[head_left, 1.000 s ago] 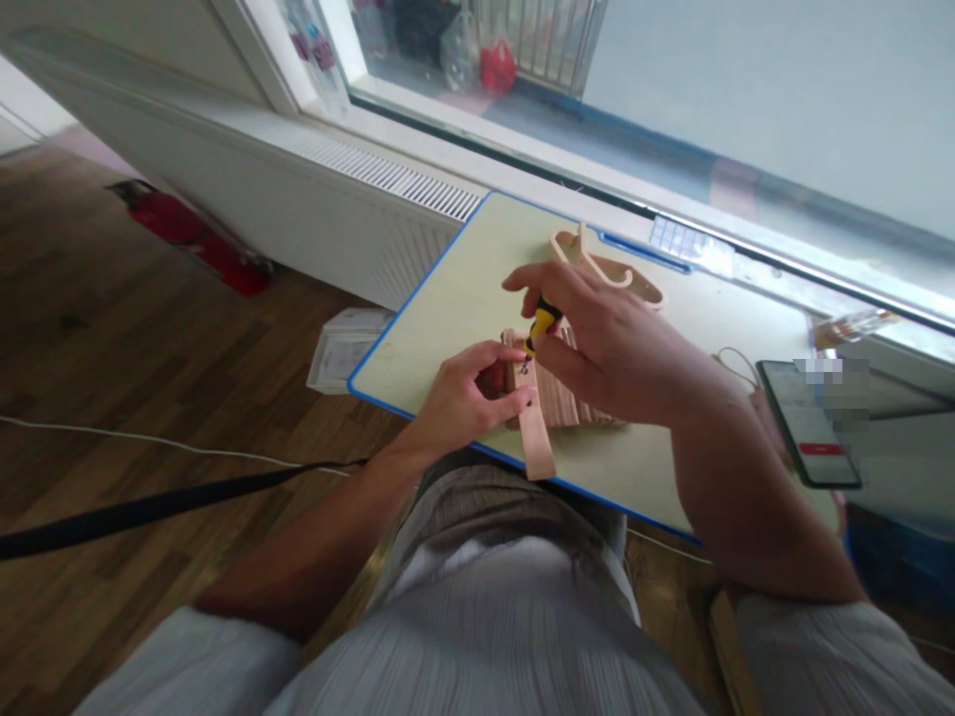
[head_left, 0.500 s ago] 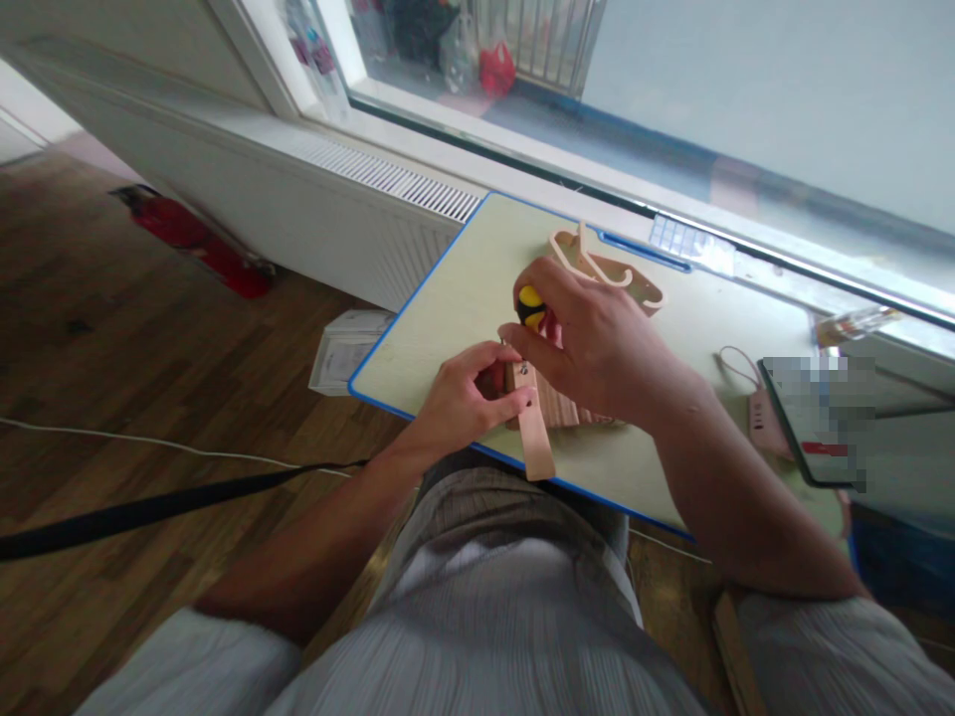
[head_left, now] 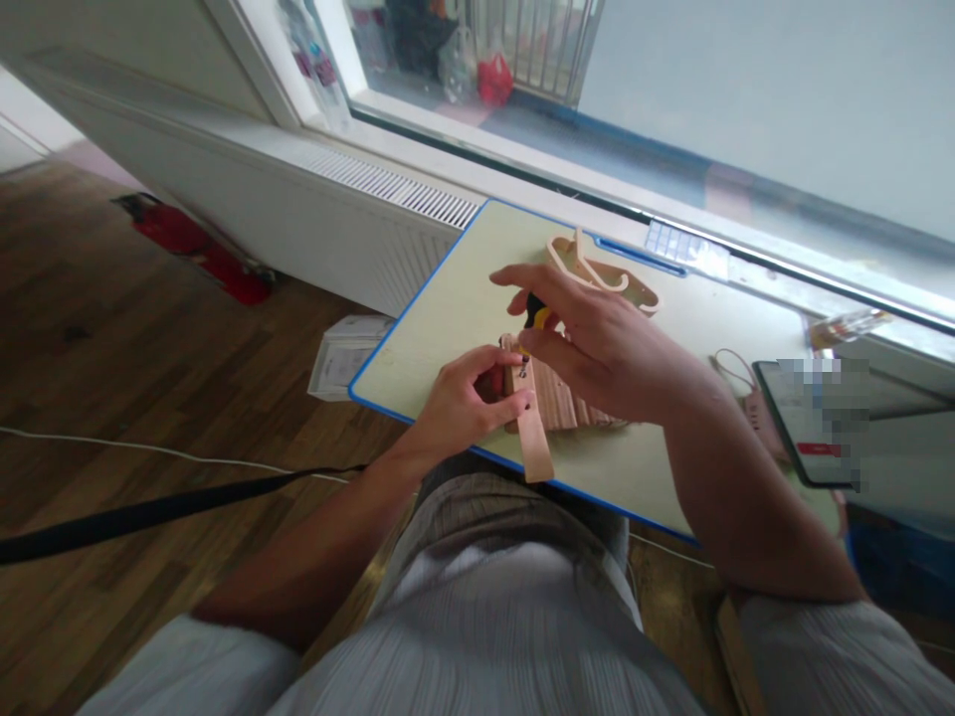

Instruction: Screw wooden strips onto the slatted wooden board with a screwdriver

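Observation:
My right hand (head_left: 597, 333) holds a small black-and-yellow screwdriver (head_left: 534, 316), its index finger stretched out past the handle. The screwdriver's tip points down at a dark screw (head_left: 523, 373) in a flat, light wooden strip (head_left: 534, 447). My left hand (head_left: 474, 393) pinches that strip by its edge, fingers on the far side and thumb near a hole. Beneath and right of the strip lies a slatted wooden piece (head_left: 574, 403), partly hidden by my right hand. Beyond my hands, a pair of curved wooden pieces (head_left: 604, 273) stands on the table.
The pale table (head_left: 448, 298) has a blue edge. At its right are a phone or tablet (head_left: 802, 428) and a pink device with a cord (head_left: 761, 423). A clear plastic packet (head_left: 682, 244) lies by the window. A radiator (head_left: 403, 224) and a fire extinguisher (head_left: 198, 244) are at the left.
My right hand's fingers have opened away from the top of the screwdriver handle, and the index finger now reaches out. The screwdriver sits slightly lower; my left hand stays in place.

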A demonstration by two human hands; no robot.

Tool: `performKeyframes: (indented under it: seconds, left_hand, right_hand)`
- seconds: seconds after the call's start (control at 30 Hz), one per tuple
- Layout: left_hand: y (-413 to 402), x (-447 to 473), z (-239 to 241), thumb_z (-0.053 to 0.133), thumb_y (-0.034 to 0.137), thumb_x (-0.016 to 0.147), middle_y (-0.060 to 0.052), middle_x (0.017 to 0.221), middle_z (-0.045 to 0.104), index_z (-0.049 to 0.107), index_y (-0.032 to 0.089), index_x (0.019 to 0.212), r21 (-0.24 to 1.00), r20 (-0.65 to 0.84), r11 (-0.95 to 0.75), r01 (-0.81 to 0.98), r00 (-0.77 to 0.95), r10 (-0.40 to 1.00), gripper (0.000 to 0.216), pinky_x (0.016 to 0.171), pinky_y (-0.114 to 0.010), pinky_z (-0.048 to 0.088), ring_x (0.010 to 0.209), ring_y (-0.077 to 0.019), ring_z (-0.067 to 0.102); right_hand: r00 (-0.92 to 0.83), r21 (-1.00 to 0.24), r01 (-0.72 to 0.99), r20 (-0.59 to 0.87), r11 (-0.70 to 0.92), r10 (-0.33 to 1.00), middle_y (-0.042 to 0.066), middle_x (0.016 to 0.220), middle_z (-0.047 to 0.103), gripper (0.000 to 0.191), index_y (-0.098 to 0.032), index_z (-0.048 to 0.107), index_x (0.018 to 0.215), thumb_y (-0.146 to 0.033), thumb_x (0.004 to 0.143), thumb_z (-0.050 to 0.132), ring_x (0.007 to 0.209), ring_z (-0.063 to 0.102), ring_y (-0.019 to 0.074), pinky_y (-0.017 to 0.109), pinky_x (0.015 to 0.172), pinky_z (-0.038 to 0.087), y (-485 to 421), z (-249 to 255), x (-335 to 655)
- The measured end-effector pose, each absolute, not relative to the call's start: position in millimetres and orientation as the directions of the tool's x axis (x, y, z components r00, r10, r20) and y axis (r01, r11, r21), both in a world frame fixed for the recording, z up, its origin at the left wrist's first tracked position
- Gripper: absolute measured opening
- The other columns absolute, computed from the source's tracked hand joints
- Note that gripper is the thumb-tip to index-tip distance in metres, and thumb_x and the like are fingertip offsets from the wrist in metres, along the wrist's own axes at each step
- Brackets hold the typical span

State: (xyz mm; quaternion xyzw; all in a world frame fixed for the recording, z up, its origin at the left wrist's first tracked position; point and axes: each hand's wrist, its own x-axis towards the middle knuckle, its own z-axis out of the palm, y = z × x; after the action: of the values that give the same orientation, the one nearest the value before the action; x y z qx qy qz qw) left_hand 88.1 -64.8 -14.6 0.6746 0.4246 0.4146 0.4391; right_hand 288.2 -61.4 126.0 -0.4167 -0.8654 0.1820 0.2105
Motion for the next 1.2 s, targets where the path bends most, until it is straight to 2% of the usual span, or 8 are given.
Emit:
performKeyframes:
  seconds: [0.1,0.27,0.43,0.6,0.83,1.0,1.1,1.2]
  left_hand:
    - [-65,88,-15,0.087,0.033,0.082,0.003,0.081,0.066,0.074,0.02,0.108,0.946,0.188,-0.254,0.201,0.298,0.936,0.032,0.064,-0.024,0.048,0.069,-0.0118,0.057]
    - [-66,89,-12,0.086,0.035,0.082,0.004,0.079,0.066,0.073,0.021,0.109,0.955,0.162,-0.226,0.193,0.301,0.94,0.033,0.062,-0.024,0.049,0.067,-0.0121,0.058]
    - [-65,89,-10,0.087,0.035,0.081,0.004,0.08,0.064,0.072,0.021,0.103,0.951,0.178,-0.241,0.196,0.291,0.94,0.03,0.062,-0.024,0.048,0.067,-0.0117,0.056]
    - [-65,90,-9,0.087,0.035,0.081,0.006,0.072,0.058,0.07,0.02,0.098,0.937,0.176,-0.249,0.244,0.287,0.942,0.027,0.061,-0.024,0.045,0.063,-0.0108,0.051]
    - [-64,89,-9,0.085,0.03,0.081,0.006,0.072,0.058,0.069,0.021,0.097,0.914,0.21,-0.29,0.283,0.281,0.936,0.025,0.06,-0.024,0.044,0.064,-0.0111,0.05]
    - [-64,89,-9,0.085,0.033,0.082,0.005,0.074,0.059,0.07,0.021,0.101,0.913,0.207,-0.289,0.289,0.284,0.936,0.027,0.06,-0.024,0.044,0.066,-0.0115,0.051]
    - [-63,89,-12,0.086,0.034,0.083,0.005,0.078,0.06,0.071,0.02,0.104,0.919,0.194,-0.274,0.284,0.279,0.941,0.029,0.062,-0.024,0.045,0.068,-0.0114,0.051]
    - [-62,88,-16,0.086,0.034,0.084,0.003,0.082,0.063,0.072,0.02,0.106,0.922,0.184,-0.266,0.281,0.285,0.941,0.03,0.065,-0.024,0.046,0.071,-0.0118,0.054]
  right_hand:
    - [-0.581,-0.476,0.624,0.248,0.619,0.776,0.016,0.141,0.072,0.062,-0.019,0.053,0.163,-0.015,0.101,0.047,0.119,0.07,0.0283,0.048,0.103,0.056,-61,127,292]
    - [-0.579,-0.485,0.62,0.246,0.616,0.777,0.012,0.141,0.074,0.063,-0.021,0.052,0.163,-0.015,0.101,0.045,0.112,0.072,0.0245,0.042,0.099,0.055,-62,130,293]
    - [-0.511,-0.461,0.672,0.277,0.579,0.814,0.007,0.118,0.079,0.037,-0.022,0.068,0.135,-0.021,0.1,0.056,0.091,0.07,0.0209,0.037,0.083,0.048,-60,125,289]
    - [-0.466,-0.387,0.728,0.326,0.566,0.822,0.007,0.104,0.076,0.02,-0.021,0.066,0.117,-0.029,0.1,0.061,0.089,0.065,0.0231,0.038,0.08,0.043,-57,119,285]
    - [-0.476,-0.461,0.713,0.235,0.528,0.847,0.005,0.107,0.08,0.037,-0.023,0.065,0.138,-0.022,0.102,0.053,0.085,0.069,0.0203,0.036,0.082,0.046,-63,125,281]
    - [-0.5,-0.422,0.727,0.215,0.541,0.839,0.007,0.113,0.083,0.039,-0.023,0.07,0.141,-0.025,0.105,0.053,0.094,0.072,0.0224,0.037,0.086,0.047,-62,127,283]
    - [-0.561,-0.433,0.682,0.207,0.589,0.801,0.012,0.125,0.082,0.052,-0.019,0.059,0.158,-0.021,0.107,0.048,0.106,0.072,0.0251,0.038,0.093,0.049,-63,130,288]
    - [-0.595,-0.45,0.656,0.185,0.605,0.782,0.013,0.13,0.081,0.058,-0.017,0.054,0.163,-0.017,0.107,0.041,0.109,0.071,0.0249,0.038,0.096,0.049,-65,134,294]
